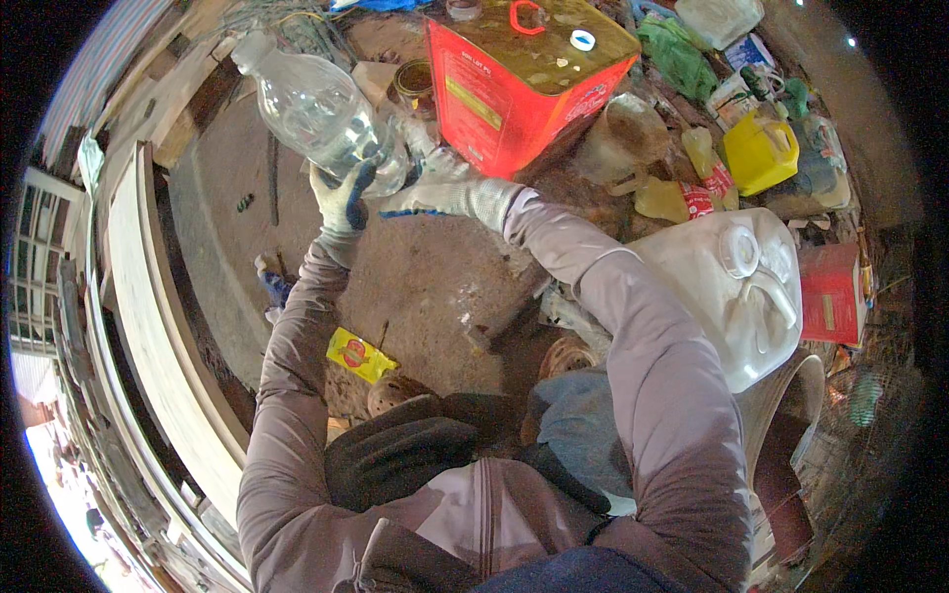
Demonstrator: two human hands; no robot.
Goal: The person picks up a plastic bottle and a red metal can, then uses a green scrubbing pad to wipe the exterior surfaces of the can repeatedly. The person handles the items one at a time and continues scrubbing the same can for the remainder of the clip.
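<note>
A large clear plastic bottle [318,107] is tilted, its neck toward the upper left and its base toward me. My left hand [341,196], in a white and blue work glove, is closed around the bottle near its base. Beside that base is my gloved right hand [445,196], its fingers stretched out to the left. Whether they press on the plastic I cannot tell. Just beyond my right hand stands a red metal can [494,104] with a brownish top, a red handle and a white cap.
A big white jerrycan [732,296] lies by my right arm. Farther right are a yellow plastic container [759,153], a green bag [677,59] and a red box-shaped container [830,295]. A yellow packet [361,356] lies near my feet. Long pale boards [163,306] line the left side.
</note>
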